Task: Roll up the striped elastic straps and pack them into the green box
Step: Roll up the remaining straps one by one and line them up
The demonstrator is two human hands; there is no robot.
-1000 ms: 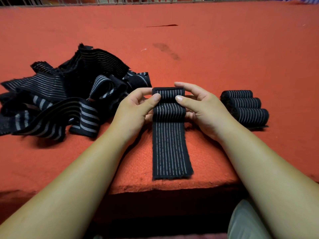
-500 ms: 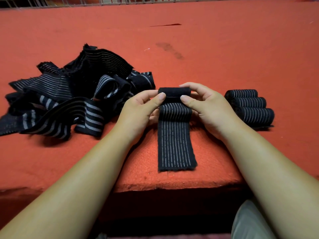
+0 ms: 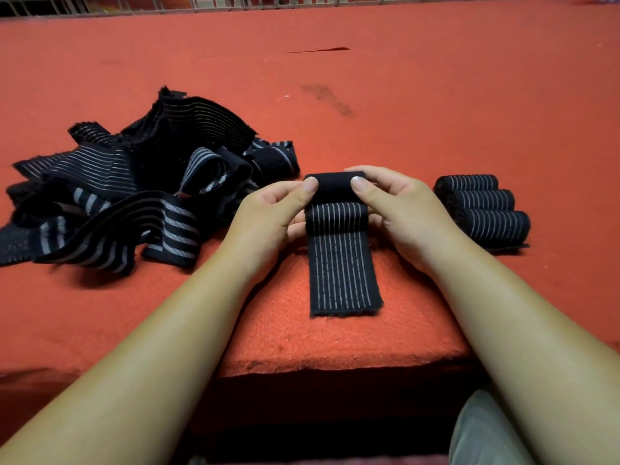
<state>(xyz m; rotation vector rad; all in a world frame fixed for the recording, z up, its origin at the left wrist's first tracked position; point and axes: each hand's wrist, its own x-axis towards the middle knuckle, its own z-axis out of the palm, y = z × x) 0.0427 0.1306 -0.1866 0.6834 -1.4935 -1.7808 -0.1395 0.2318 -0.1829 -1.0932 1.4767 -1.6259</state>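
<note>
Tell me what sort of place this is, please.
Likely a small workshop packing bench, though I can't be sure: a wide red felt-covered surface, a heap of unrolled striped straps, and three finished rolls lined up beside the half-rolled strap.

**Strap half rolled between two hands**

The left hand [image 3: 268, 216] and right hand [image 3: 399, 209] pinch a partly rolled striped strap [image 3: 339, 263] (its flat tail lies toward the tabletop [image 3: 436, 95] edge). Loose straps [image 3: 134, 196] lie heaped left; three finished rolls [image 3: 483, 209] sit right.
</note>
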